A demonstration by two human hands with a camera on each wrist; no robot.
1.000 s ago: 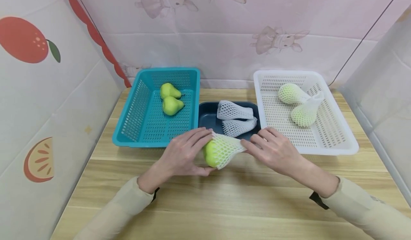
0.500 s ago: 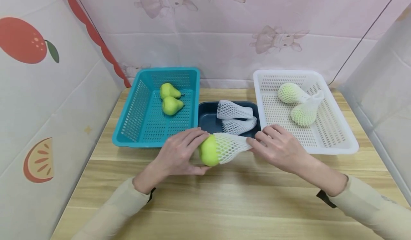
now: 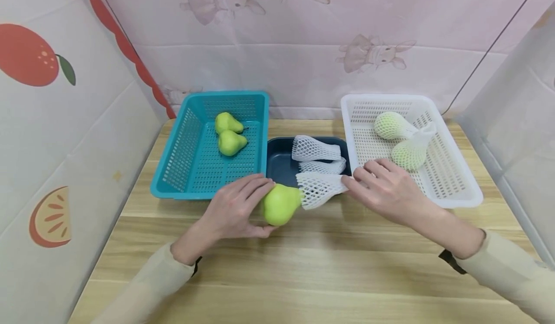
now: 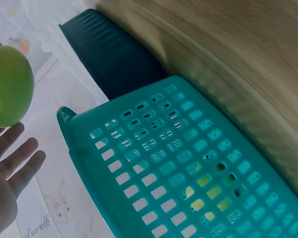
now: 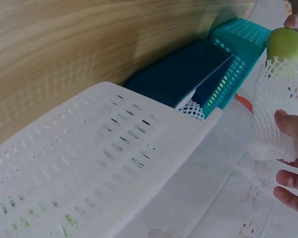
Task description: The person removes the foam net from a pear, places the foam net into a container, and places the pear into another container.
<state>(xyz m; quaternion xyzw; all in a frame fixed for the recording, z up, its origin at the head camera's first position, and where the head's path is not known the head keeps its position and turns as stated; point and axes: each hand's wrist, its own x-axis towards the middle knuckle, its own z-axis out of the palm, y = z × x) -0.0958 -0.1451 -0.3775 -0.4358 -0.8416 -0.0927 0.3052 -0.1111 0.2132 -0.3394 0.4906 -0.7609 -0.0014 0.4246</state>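
Between thumb and fingers, my left hand (image 3: 236,208) holds a green pear (image 3: 279,206) above the table, its narrow end pointing right. A white foam net sleeve (image 3: 320,189) meets that narrow end, and my right hand (image 3: 386,189) pinches the sleeve's far end. The right wrist view shows the foam net sleeve (image 5: 275,109) just over the tip of the pear (image 5: 287,47). In the left wrist view the bare round end of the pear (image 4: 10,87) sits against the fingers of the left hand (image 4: 15,163).
Two bare pears (image 3: 231,142) lie in the teal basket (image 3: 173,192) at left. A dark blue tray (image 3: 277,162) in the middle holds two foam net sleeves (image 3: 315,149). On the right, the white basket (image 3: 459,202) contains two sleeved pears (image 3: 409,155).
The sleeve has slid rightward off most of the pear, baring its body. My right hand has moved right and slightly up with the sleeve; my left hand has shifted a little left with the pear.
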